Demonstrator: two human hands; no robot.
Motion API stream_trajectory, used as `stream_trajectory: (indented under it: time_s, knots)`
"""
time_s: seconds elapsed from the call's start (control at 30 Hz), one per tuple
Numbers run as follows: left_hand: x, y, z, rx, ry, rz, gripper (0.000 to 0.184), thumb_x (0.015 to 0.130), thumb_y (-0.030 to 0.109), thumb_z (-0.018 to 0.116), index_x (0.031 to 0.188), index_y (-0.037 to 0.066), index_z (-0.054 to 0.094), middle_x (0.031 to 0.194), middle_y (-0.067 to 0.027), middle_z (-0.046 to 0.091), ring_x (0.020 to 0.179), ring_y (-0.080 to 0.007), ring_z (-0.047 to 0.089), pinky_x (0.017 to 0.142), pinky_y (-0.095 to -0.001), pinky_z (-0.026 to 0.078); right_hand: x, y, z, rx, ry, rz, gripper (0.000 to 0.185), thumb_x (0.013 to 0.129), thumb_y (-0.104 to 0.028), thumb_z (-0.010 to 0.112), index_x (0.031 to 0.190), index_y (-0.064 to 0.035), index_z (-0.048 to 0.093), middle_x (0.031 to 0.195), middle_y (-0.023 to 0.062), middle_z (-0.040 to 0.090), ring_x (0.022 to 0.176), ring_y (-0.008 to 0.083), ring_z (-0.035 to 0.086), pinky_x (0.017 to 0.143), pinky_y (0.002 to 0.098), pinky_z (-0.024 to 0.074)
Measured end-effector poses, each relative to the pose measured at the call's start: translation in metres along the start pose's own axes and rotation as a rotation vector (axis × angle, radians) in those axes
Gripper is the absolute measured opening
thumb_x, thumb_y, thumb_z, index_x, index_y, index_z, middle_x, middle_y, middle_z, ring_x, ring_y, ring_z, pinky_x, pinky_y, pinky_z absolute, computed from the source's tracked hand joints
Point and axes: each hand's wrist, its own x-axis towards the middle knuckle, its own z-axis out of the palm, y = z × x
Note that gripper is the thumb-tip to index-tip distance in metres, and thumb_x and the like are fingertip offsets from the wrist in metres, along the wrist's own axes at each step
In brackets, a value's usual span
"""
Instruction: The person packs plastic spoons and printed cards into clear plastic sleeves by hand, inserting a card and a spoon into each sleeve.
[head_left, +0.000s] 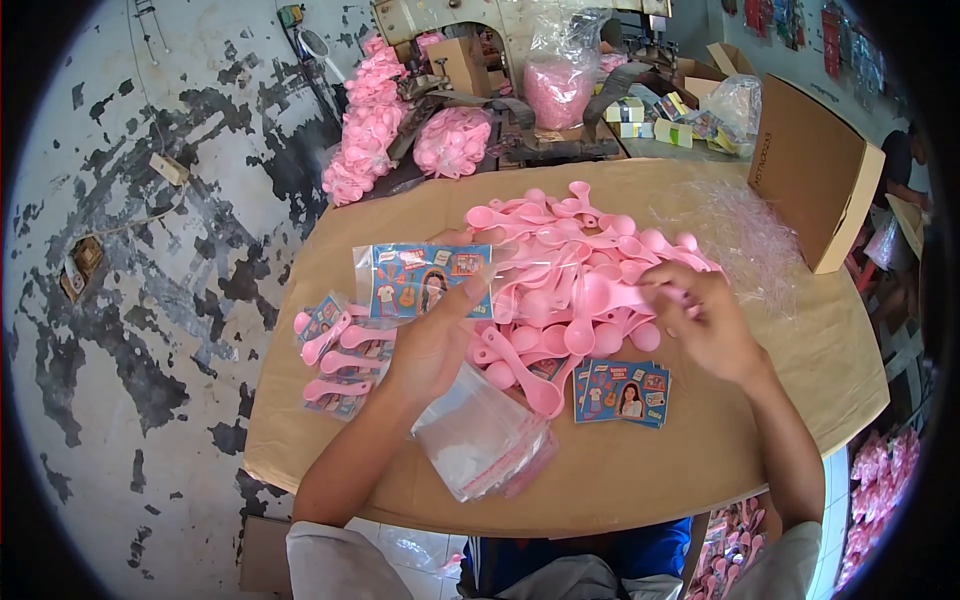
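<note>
My left hand (440, 335) is closed on a clear plastic bag with a blue printed card (400, 280) inside, thumb on top. My right hand (705, 325) pinches the handle of a pink spoon (605, 294), whose bowl points left toward the bag's open end. Behind and between both hands lies a pile of pink spoons (540, 240). Below my left hand is a stack of empty clear bags (475, 435). A small stack of blue cards (625, 392) lies in front of the pile. Packed spoons with cards (345, 360) lie left of my left hand.
An open cardboard box (815, 170) stands at the table's (700, 460) back right, beside shredded clear plastic (745, 235). Bags of pink spoons (452, 142) and a machine (460, 25) are behind the table. Part of another person (900, 165) shows at the far right.
</note>
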Motion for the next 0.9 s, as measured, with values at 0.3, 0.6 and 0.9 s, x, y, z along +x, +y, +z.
stream_trajectory:
  time_s: [0.3, 0.6, 0.9]
  knots:
    - [-0.021, -0.029, 0.018, -0.17, -0.239, -0.222, 0.06, 0.091, 0.039, 0.059, 0.138, 0.014, 0.032, 0.144, -0.0146, 0.041, 0.133, -0.0285, 0.042, 0.11, -0.0514, 0.036, -0.012, -0.044, 0.019, 0.112, -0.012, -0.121, 0.029, 0.091, -0.014, 0.065, 0.115, 0.0008, 0.058, 0.106, 0.0107, 0.066, 0.089, 0.0132, 0.065, 0.072, 0.0268, 0.052]
    - [-0.025, -0.019, 0.024, 0.155, -0.119, -0.305, 0.063, 0.097, 0.039, 0.055, 0.144, 0.002, 0.034, 0.144, -0.0138, 0.043, 0.13, -0.0216, 0.044, 0.109, -0.0358, 0.035, -0.014, -0.045, 0.009, -0.114, 0.164, 0.0, 0.019, 0.091, -0.01, 0.064, 0.106, 0.0011, 0.061, 0.076, 0.0073, 0.066, 0.064, 0.0102, 0.063, 0.054, 0.0264, 0.048]
    - [-0.037, -0.034, 0.033, 0.082, -0.052, -0.289, 0.051, 0.098, 0.022, 0.054, 0.141, 0.005, 0.032, 0.141, -0.011, 0.044, 0.129, -0.0221, 0.046, 0.111, -0.0383, 0.036, -0.017, -0.041, 0.018, 0.037, 0.118, -0.245, 0.016, 0.082, -0.002, 0.062, 0.096, -0.0001, 0.057, 0.079, 0.0053, 0.064, 0.068, 0.0111, 0.06, 0.06, 0.0257, 0.0478]
